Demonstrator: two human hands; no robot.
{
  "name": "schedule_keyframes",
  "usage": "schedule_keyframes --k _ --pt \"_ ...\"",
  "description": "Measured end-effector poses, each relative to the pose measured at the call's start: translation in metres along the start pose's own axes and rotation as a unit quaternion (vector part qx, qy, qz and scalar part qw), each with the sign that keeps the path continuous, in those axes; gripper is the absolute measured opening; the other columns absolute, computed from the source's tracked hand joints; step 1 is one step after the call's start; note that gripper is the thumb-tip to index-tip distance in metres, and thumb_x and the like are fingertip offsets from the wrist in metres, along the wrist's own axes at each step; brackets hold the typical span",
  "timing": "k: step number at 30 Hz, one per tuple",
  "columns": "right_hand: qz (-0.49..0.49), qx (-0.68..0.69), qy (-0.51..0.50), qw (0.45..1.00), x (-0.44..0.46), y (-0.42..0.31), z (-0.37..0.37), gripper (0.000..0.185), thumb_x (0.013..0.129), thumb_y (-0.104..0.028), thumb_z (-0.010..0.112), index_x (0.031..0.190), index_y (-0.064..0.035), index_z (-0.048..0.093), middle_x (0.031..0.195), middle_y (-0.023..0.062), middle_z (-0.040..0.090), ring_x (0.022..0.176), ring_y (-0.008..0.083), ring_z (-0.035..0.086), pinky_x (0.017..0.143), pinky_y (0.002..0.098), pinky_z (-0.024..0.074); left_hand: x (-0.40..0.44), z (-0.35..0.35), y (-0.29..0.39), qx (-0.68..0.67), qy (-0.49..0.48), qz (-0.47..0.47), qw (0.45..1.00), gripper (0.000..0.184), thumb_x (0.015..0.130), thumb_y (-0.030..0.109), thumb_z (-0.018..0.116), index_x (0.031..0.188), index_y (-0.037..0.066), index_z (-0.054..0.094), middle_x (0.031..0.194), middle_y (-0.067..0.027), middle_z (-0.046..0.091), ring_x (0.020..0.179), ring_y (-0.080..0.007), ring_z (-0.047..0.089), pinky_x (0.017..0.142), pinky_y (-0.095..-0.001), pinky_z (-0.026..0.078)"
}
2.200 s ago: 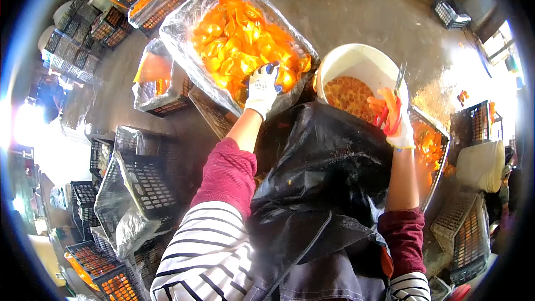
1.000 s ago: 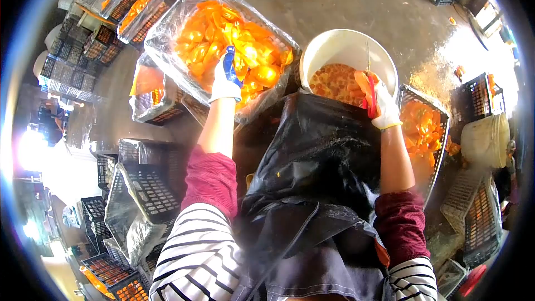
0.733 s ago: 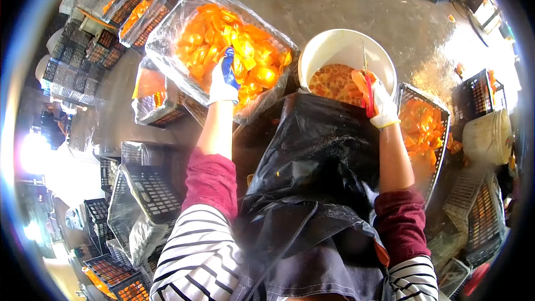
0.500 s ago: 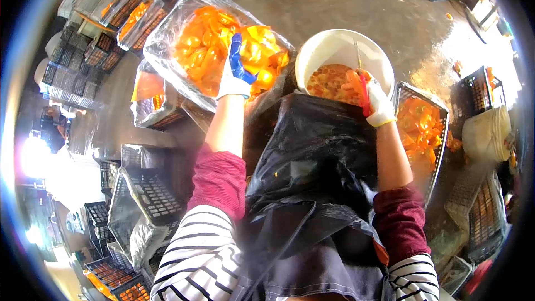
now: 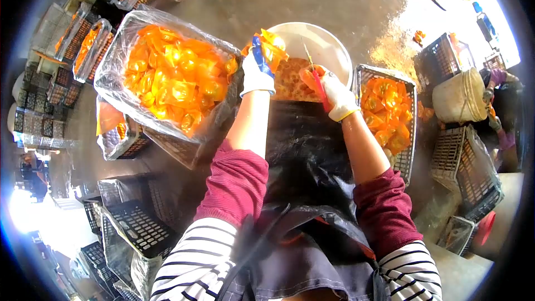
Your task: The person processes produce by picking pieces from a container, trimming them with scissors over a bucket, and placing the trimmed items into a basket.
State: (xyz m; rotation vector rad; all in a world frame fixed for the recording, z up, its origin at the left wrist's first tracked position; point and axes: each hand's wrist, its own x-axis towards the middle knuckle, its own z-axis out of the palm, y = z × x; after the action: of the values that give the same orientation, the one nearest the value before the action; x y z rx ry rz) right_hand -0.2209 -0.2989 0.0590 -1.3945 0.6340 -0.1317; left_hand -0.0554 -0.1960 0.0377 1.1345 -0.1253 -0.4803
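Observation:
My left hand, in a white and blue glove, is closed around a glossy orange pepper piece at the bucket's left rim. Over the right side of the white bucket, my right hand grips a knife by its red handle, its thin blade pointing up and away from me. The fingers there look orange; whether they also hold a piece I cannot tell. Orange-brown bits lie in the bucket. Left of it, a plastic-lined crate is heaped with orange pepper pieces.
A black crate of orange pieces stands right of the bucket. Further right are a pale bucket, stacked crates and another person's gloved hands. More crates line the left. Pale grains litter the floor.
My left hand has moved from the lined crate to the bucket's rim, with an orange pepper piece now in it. The view has turned; my right hand still holds the knife over the bucket.

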Motion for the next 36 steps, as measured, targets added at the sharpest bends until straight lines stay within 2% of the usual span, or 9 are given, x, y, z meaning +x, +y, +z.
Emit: schedule_keyframes --k 4,8,13,19,23,26,29,33,36 --pt "0.017 0.114 -0.010 0.993 0.008 0.007 0.003 0.022 0.095 -0.015 0.054 0.113 -0.0035 0.059 0.099 0.0032 0.061 0.091 0.0101 0.057 0.082 0.0224 0.0457 0.014 -0.002 -0.008 -0.066 -0.014 0.004 0.998 0.053 0.096 0.043 0.049 0.122 -0.003 0.051 0.114 -0.0142 0.062 0.100 -0.0244 0.062 0.085 -0.0328 0.052" --pt "-0.026 0.015 -0.007 1.000 0.003 0.002 0.009 0.022 0.092 -0.014 0.059 0.111 -0.0031 0.060 0.095 0.0022 0.061 0.089 0.0096 0.055 0.081 0.0223 0.0442 0.021 -0.002 -0.016 -0.284 -0.022 -0.053 0.957 0.050 0.094 0.045 0.051 0.125 0.006 0.049 0.117 -0.0113 0.059 0.105 -0.0273 0.059 0.089 -0.0399 0.051" --pt "0.007 0.032 -0.018 0.999 0.010 0.010 0.006 0.025 0.089 -0.020 0.064 0.107 -0.0039 0.061 0.092 0.0012 0.061 0.088 0.0101 0.053 0.080 0.0249 0.0418 0.029 -0.012 -0.021 -0.312 -0.073 -0.022 0.947 0.054 0.090 0.049 0.056 0.125 0.009 0.049 0.120 -0.0101 0.057 0.110 -0.0286 0.056 0.094 -0.0443 0.048" --pt "-0.123 -0.311 0.020 0.942 -0.004 -0.011 -0.025 0.037 0.094 -0.038 0.051 0.112 -0.0058 0.057 0.102 0.0155 0.065 0.093 0.0234 0.061 0.082 0.0316 0.0443 0.025 -0.001 -0.008 -0.286 -0.136 -0.067 0.946 0.057 0.085 0.048 0.061 0.127 0.009 0.052 0.127 -0.0103 0.057 0.115 -0.0271 0.055 0.102 -0.0442 0.042" --pt "-0.116 -0.316 0.010 0.941 -0.040 -0.034 -0.068 0.043 0.090 -0.045 0.054 0.114 -0.0084 0.056 0.104 0.0135 0.062 0.097 0.0246 0.058 0.085 0.0337 0.0430 0.009 0.038 0.007 -0.239 -0.165 -0.075 0.954 0.058 0.086 0.049 0.060 0.127 0.009 0.052 0.125 -0.0097 0.058 0.113 -0.0261 0.056 0.102 -0.0435 0.043" --pt "-0.174 -0.274 0.010 0.946 -0.072 -0.010 -0.092 0.033 0.087 -0.032 0.066 0.108 -0.0076 0.059 0.099 0.0015 0.060 0.095 0.0102 0.054 0.085 0.0254 0.0419 -0.027 0.087 0.028 -0.052 -0.187 -0.017 0.981 0.053 0.087 0.048 0.060 0.122 0.009 0.054 0.120 -0.0097 0.061 0.109 -0.0237 0.058 0.095 -0.0384 0.047" --pt "-0.062 -0.016 0.008 0.998 -0.081 0.029 -0.100 0.038 0.086 -0.034 0.069 0.112 -0.0073 0.057 0.101 0.0016 0.060 0.094 0.0097 0.053 0.084 0.0264 0.0431 -0.033 0.139 -0.014 -0.095 -0.196 -0.137 0.966 0.051 0.090 0.051 0.056 0.116 0.007 0.057 0.114 -0.0078 0.063 0.105 -0.0214 0.059 0.091 -0.0335 0.047" --pt "-0.156 0.083 0.039 0.983 -0.104 0.057 -0.128 0.044 0.089 -0.038 0.063 0.118 -0.0054 0.055 0.103 0.0045 0.061 0.089 0.0095 0.055 0.078 0.0241 0.0452 -0.070 0.192 -0.069 -0.034 -0.251 -0.156 0.955 0.049 0.092 0.048 0.052 0.118 0.006 0.055 0.114 -0.0080 0.062 0.102 -0.0200 0.061 0.089 -0.0341 0.049" --pt "-0.016 0.034 0.125 0.991 -0.139 0.066 -0.153 0.045 0.092 -0.046 0.055 0.113 -0.0063 0.057 0.091 0.0055 0.064 0.074 0.0112 0.058 0.068 0.0243 0.0473 -0.093 0.212 -0.099 -0.017 -0.303 -0.195 0.933 0.051 0.093 0.047 0.050 0.119 0.004 0.055 0.114 -0.0101 0.062 0.101 -0.0215 0.062 0.087 -0.0342 0.051"
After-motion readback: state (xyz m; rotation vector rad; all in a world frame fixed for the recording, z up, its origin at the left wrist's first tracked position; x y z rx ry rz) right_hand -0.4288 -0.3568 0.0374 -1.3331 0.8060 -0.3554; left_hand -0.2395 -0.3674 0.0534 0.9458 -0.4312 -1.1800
